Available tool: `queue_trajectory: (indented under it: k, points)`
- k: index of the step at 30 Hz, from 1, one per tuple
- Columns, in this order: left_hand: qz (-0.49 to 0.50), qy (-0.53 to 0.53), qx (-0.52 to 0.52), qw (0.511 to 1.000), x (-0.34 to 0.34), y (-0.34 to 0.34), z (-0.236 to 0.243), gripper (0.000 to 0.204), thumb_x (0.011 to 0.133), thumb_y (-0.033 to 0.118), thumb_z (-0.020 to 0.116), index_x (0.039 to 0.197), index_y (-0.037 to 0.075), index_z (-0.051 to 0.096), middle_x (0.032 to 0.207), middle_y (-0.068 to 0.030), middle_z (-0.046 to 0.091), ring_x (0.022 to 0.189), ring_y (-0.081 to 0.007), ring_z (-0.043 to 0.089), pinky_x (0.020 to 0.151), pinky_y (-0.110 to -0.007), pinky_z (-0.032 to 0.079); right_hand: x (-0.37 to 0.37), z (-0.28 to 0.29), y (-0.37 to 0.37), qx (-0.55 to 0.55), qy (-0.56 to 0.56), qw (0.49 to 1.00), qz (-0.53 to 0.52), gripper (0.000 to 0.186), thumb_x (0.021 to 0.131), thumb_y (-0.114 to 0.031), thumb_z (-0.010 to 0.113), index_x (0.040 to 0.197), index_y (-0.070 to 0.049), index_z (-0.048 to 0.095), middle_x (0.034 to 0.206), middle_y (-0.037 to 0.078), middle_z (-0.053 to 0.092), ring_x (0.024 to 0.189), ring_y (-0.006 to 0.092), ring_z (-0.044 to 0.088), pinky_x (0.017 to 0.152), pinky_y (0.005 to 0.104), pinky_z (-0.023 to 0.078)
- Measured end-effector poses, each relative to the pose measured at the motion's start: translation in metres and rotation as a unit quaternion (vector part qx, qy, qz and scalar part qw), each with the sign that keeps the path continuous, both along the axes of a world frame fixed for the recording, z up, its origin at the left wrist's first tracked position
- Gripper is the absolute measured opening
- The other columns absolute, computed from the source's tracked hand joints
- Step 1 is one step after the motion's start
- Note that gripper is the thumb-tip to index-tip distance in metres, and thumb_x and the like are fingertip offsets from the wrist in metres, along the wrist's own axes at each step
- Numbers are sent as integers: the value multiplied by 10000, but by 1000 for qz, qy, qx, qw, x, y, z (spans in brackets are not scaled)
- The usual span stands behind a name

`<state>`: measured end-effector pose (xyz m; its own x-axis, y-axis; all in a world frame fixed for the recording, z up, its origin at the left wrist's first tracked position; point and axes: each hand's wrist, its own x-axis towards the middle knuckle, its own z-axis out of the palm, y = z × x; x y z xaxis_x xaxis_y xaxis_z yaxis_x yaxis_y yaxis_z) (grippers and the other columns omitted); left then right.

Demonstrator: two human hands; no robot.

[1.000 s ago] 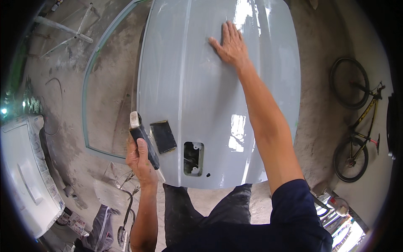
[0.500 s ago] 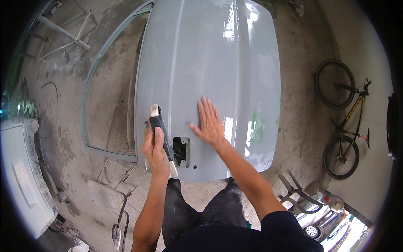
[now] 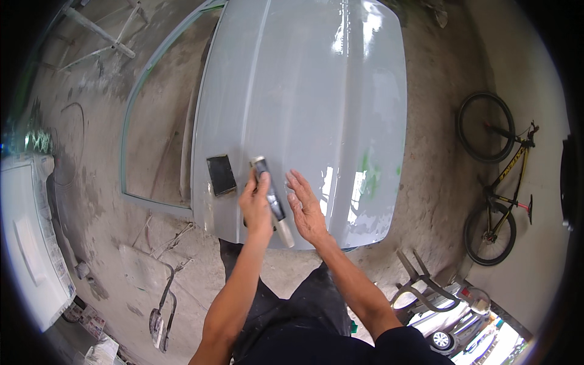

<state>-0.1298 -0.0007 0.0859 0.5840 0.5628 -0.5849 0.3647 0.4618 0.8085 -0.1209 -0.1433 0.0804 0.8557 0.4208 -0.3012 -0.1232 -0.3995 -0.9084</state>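
In front of me lies a grey car door [image 3: 298, 103], wet and shiny in places. My left hand [image 3: 257, 204] is closed around a long sanding block [image 3: 272, 194], pale at both ends with a dark wrap round its middle, tilted over the near part of the door. My right hand [image 3: 307, 213] is just right of the block, fingers stretched out, palm turned towards it, holding nothing. A black rectangular pad [image 3: 221, 175] rests on the door's left side, close to my left hand. The door's handle opening is mostly hidden behind my left hand and the block.
The door's window frame [image 3: 125, 146] extends on the left. A bicycle [image 3: 502, 176] leans by the wall on the right. A white vehicle panel [image 3: 30, 243] with papered edges is at the far left. A metal stand [image 3: 100, 30] is at upper left, a black-framed mirror [image 3: 159, 325] at lower left.
My left hand has moved right with the sanding block, leaving the black pad in view on the door. My right hand has come nearer the block, slightly towards me, and turned edgewise.
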Motion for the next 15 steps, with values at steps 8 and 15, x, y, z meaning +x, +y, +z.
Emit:
queue_trajectory:
  k: [8, 15]
  points:
    - [-180, -56, -121, 975, 42, -10, -24, 749, 1109, 608, 559, 1681, 131, 474, 1589, -217, 556, 1462, -287, 533, 1153, -414, 468, 83, 0, -7, -168, -86, 981, -43, 578, 1112, -435, 604, 1571, -88, 565, 1648, 232, 479, 1446, 441, 526, 1160, 515, 487]
    - [-358, 25, 541, 761, 102, 106, -82, 595, 1145, 430, 524, 1670, 155, 471, 1737, -175, 391, 1589, -396, 371, 1289, -566, 321, 107, -54, 11, -266, -294, 917, -38, 726, 922, -255, 865, 1562, -128, 545, 1617, 254, 483, 1431, 452, 491, 1103, 570, 524]
